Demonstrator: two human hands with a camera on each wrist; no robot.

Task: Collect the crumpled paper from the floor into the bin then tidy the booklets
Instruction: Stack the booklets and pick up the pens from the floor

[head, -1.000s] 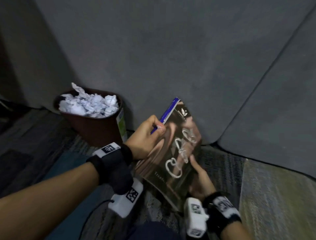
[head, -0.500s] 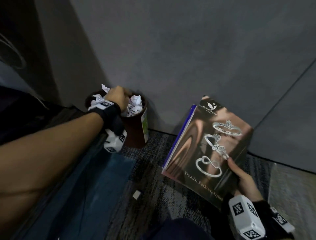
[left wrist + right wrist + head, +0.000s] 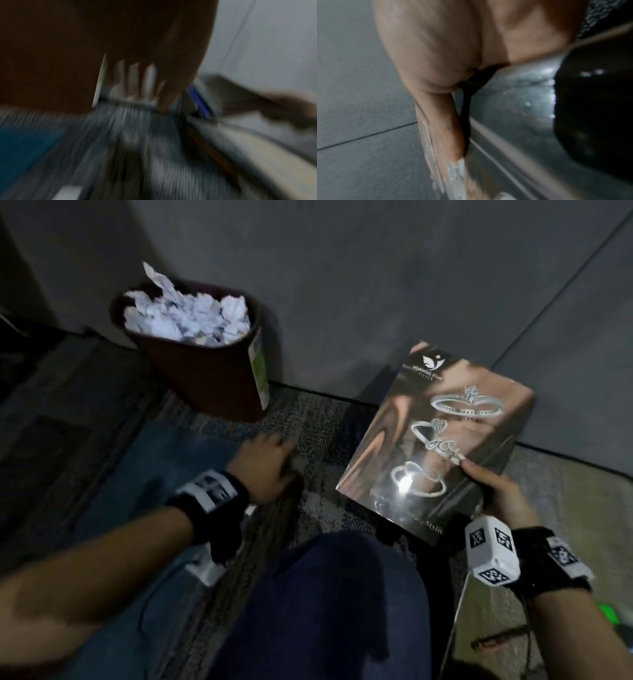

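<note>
A dark red bin [image 3: 198,378] stands against the grey wall, heaped with crumpled white paper [image 3: 186,316]. My right hand [image 3: 486,487] grips a glossy booklet stack [image 3: 435,433] by its lower right corner, thumb on the ring-printed cover; the stack is tilted up off the carpet. In the right wrist view the thumb [image 3: 447,132] lies along that cover [image 3: 513,108]. My left hand [image 3: 270,463] hovers blurred over the carpet between bin and booklets. The left wrist view shows its fingers [image 3: 171,88] straight and holding nothing.
Grey wall panels [image 3: 376,285] close the back. The carpet [image 3: 318,419] has a blue patch [image 3: 164,453] at left. My knee in dark trousers [image 3: 325,594] fills the near middle. A small white scrap [image 3: 68,192] lies on the floor below my left wrist.
My left hand left the booklets, reached onto the paper in the bin, then dropped back to the carpet near my knee. The right hand kept hold of the booklets.
</note>
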